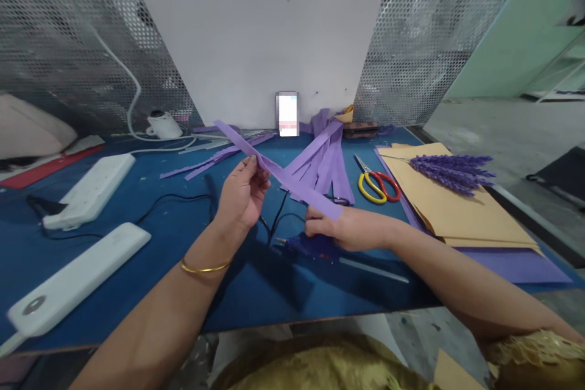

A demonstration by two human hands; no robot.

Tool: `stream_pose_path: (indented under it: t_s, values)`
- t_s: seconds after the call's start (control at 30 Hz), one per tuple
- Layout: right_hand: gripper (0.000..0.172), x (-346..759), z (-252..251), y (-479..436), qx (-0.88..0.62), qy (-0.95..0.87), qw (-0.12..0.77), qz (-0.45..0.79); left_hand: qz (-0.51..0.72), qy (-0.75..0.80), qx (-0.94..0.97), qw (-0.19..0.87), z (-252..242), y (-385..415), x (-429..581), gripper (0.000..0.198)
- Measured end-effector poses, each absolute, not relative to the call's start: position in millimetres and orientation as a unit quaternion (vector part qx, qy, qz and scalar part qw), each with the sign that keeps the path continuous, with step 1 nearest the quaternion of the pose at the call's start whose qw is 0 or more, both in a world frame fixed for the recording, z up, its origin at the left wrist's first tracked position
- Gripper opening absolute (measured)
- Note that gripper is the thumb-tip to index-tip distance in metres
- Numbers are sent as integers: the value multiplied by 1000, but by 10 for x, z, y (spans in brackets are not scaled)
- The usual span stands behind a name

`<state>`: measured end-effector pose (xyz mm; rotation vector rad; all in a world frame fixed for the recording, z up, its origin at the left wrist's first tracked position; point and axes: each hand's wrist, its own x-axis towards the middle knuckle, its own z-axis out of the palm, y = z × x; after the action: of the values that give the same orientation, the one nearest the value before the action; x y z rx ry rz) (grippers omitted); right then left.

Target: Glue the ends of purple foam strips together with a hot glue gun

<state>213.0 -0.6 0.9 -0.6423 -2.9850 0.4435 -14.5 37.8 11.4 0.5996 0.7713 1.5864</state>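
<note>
My left hand (245, 191) pinches a long purple paper strip (292, 181) between thumb and fingers. The strip slants from upper left down to the right, its lower end passing over my right hand (338, 226). That hand is wrapped round a dark blue glue gun (308, 247), held low over the table with its nozzle pointing left. A clear glue stick (375, 270) juts out of the back of the gun. Part of the gun's handle is hidden by my fingers. Beyond my hands lies a fan of purple strips (326, 155).
Red-and-yellow scissors (377, 187) lie right of the strips. Tan sheets (461, 213) carry purple lavender sprigs (450, 172). Two white power strips (80, 277) and black cords (173, 197) occupy the left. A phone (287, 114) leans on a white board (260, 42) behind.
</note>
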Motion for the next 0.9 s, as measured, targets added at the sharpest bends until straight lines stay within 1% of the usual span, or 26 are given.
stream_pose_path:
  t_s: [0.13,0.23,0.37,0.4,0.43,0.5,0.53,0.57,0.6,0.67,0.7,0.73,0.77,0.8,0.83,0.9]
  values:
    - [34,2180,29,67,-197,-975,52,87,679,342,251,599,115,374,-127,17]
    - [41,2222,41,107,-206,-974,64,71,669,351,253,604,129,365,-110,19]
    - [55,2299,25,169,-235,-961,60,129,659,365,263,603,130,352,-83,23]
    - [55,2322,14,197,-248,-954,76,152,659,366,270,599,125,349,-76,25]
    - [50,2344,0,231,-270,-941,108,173,661,365,280,593,117,345,-69,27]
    - [31,2380,-23,312,-350,-889,217,198,665,363,306,577,95,336,-52,32]
    - [20,2393,-27,355,-398,-845,295,200,667,363,321,566,82,330,-42,33]
    - [15,2402,-24,393,-437,-790,382,196,670,365,337,552,67,321,-32,34]
    - [18,2408,-11,423,-460,-727,473,187,670,369,352,539,52,312,-21,34]
    - [28,2413,46,443,-447,-605,639,160,668,382,379,513,26,289,2,32]
    - [32,2411,87,428,-422,-559,699,143,666,390,392,501,17,275,14,30]
    - [32,2407,133,396,-395,-536,735,123,664,396,405,488,11,261,25,28]
    - [29,2398,179,349,-373,-544,744,102,661,400,420,475,9,245,37,26]
    - [25,2384,220,292,-360,-579,728,80,659,403,436,462,10,229,49,24]
    - [25,2362,252,231,-354,-641,679,57,656,403,453,449,13,211,61,21]
    - [34,2299,270,122,-365,-771,520,33,650,400,483,428,20,173,83,18]
